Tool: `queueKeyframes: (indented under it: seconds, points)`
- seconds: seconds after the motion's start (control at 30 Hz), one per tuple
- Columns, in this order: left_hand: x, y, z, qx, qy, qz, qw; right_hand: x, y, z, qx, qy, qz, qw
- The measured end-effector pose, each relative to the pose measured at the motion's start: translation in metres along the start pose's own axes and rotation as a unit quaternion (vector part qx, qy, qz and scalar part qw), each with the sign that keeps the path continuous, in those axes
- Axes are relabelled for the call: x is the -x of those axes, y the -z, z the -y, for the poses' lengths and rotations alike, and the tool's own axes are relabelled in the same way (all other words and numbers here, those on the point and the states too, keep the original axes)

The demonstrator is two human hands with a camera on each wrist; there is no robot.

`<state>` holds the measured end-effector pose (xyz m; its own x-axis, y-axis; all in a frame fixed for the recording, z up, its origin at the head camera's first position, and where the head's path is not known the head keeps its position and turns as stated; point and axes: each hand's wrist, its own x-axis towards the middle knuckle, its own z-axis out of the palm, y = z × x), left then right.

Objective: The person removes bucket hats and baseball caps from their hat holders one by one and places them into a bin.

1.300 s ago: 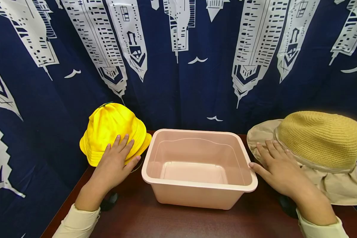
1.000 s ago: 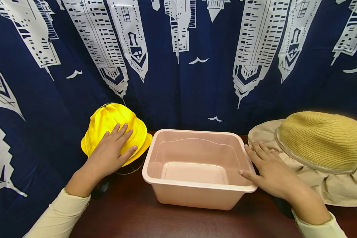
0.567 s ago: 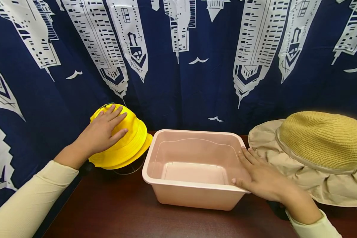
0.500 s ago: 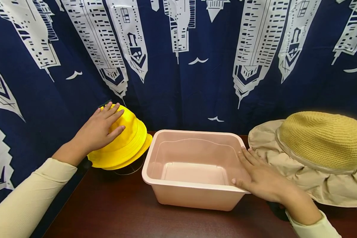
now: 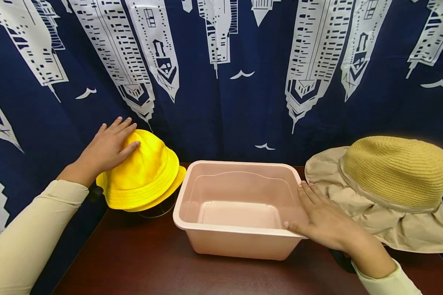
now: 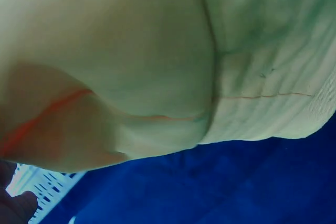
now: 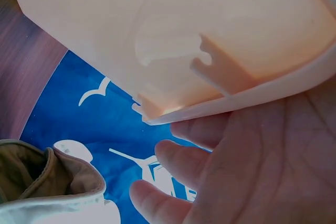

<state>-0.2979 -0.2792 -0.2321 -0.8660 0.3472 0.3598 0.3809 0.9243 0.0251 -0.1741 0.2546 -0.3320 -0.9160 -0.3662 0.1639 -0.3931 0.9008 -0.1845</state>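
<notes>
My left hand (image 5: 105, 145) lies with extended fingers over the upper left of a yellow bucket hat (image 5: 147, 168), covering part of its crown. In the left wrist view, stitched hat fabric (image 6: 147, 66) fills most of the frame, with a dark fingertip (image 6: 21, 205) at the lower left. Fingers straight, my right hand (image 5: 326, 221) rests across the right rim of a pale pink plastic basin (image 5: 240, 246). The right wrist view shows its palm and fingers (image 7: 181, 156) along the outside of the basin's rim (image 7: 247, 98).
A straw sun hat (image 5: 396, 172) with a wide beige cloth brim sits right of the basin. Beneath the yellow hat, a thin wire ring (image 5: 158, 213) shows on the dark red-brown table (image 5: 162, 262). A navy curtain (image 5: 258, 102) printed with white buildings hangs close behind.
My left hand has moved up and left, from the yellow hat's front to its top. My right hand has shifted left, from the sun hat's brim onto the basin's rim.
</notes>
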Motion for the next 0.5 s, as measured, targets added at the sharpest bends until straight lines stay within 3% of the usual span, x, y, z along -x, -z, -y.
queueKeyframes:
  seconds: [0.23,0.5]
  points:
    - [-0.0030,-0.0061,0.0108,0.019,0.000,-0.017,0.9997,0.0000,-0.0002,-0.0010,0.008,0.009,-0.008,0.9999]
    - [-0.0053,-0.0090,0.0097,0.044,-0.020,-0.034,0.9983,0.0001,-0.0004,-0.0002,0.004,-0.005,-0.007,1.0000]
